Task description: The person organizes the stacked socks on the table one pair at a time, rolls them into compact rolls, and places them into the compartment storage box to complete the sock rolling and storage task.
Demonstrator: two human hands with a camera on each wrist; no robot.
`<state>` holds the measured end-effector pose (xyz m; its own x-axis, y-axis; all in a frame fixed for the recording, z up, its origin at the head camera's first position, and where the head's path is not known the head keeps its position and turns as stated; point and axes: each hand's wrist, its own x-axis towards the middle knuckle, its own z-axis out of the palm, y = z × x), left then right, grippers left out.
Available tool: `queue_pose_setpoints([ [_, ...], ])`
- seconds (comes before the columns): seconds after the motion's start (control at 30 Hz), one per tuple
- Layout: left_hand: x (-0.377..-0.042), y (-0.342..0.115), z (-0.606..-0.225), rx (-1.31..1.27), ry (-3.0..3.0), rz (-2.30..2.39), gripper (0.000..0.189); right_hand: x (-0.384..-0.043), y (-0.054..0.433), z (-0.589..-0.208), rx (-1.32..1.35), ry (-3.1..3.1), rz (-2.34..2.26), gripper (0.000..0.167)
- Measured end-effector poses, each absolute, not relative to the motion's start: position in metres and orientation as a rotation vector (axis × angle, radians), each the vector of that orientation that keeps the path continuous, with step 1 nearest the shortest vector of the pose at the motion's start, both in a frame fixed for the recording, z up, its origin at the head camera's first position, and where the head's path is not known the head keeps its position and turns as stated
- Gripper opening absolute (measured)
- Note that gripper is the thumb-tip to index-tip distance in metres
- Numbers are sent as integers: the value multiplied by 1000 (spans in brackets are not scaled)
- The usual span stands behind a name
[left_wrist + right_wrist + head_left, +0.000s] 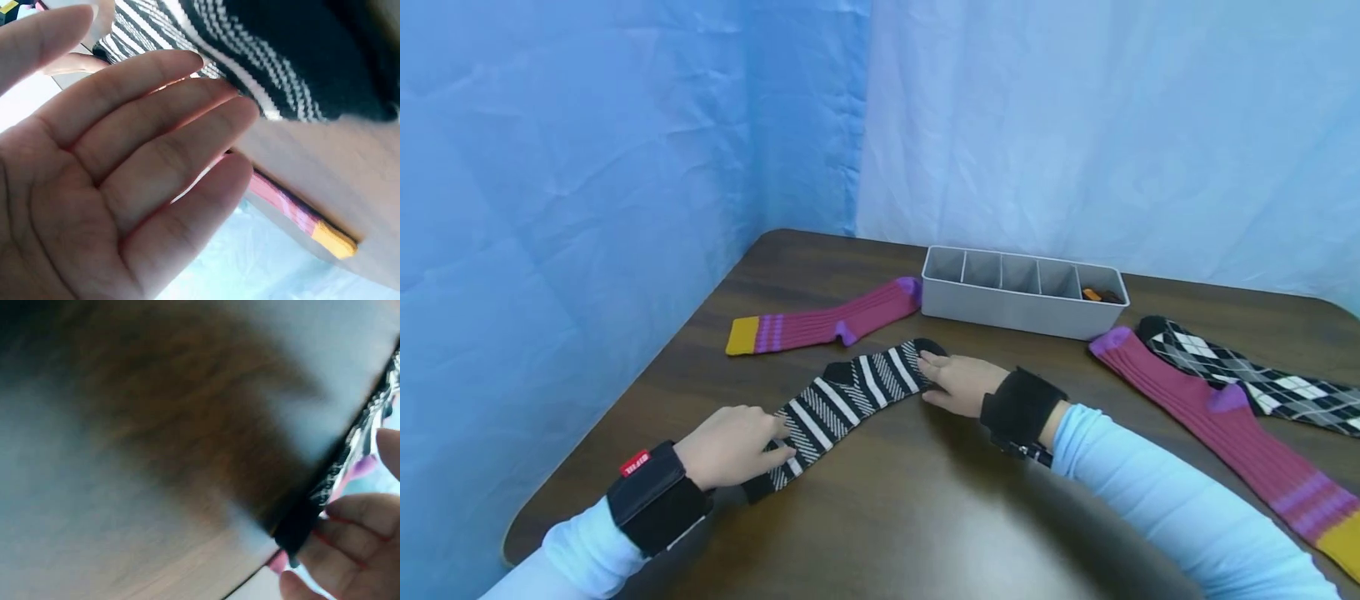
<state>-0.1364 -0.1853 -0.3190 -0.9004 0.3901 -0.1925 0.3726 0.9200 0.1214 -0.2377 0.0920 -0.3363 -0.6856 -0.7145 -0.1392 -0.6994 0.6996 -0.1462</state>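
Note:
A black and white striped sock lies flat and slanted on the table, its black cuff toward the near left and its black toe toward the far right. My left hand is at the cuff end, fingertips over the stripes. In the left wrist view its fingers are nearly straight and side by side, right at the sock's edge. My right hand rests its outstretched fingers on the toe end. The right wrist view shows those fingers beside the black toe, not wrapped round it.
Behind the striped sock lies a magenta sock with a yellow cuff. A grey divided box stands at the back, small orange and brown items in its right compartment. Another magenta sock and an argyle sock lie at right, partly overlapping.

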Motion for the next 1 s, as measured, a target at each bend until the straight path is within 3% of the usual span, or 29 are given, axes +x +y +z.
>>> queue_pose_setpoints([
  [0.23,-138,-171,-316,691,2792,88,32,-240,110,-330,-952,2774,-73,48],
  [0.4,-135,-149,-318,919,2731,75,35,-242,131,-328,-855,2839,-12,44],
  [0.8,-135,-56,-321,1609,2532,-55,26,-264,182,-333,-678,2909,36,36],
  [1.0,-136,-14,-324,1792,2447,-87,25,-269,191,-328,-537,2913,42,34],
])
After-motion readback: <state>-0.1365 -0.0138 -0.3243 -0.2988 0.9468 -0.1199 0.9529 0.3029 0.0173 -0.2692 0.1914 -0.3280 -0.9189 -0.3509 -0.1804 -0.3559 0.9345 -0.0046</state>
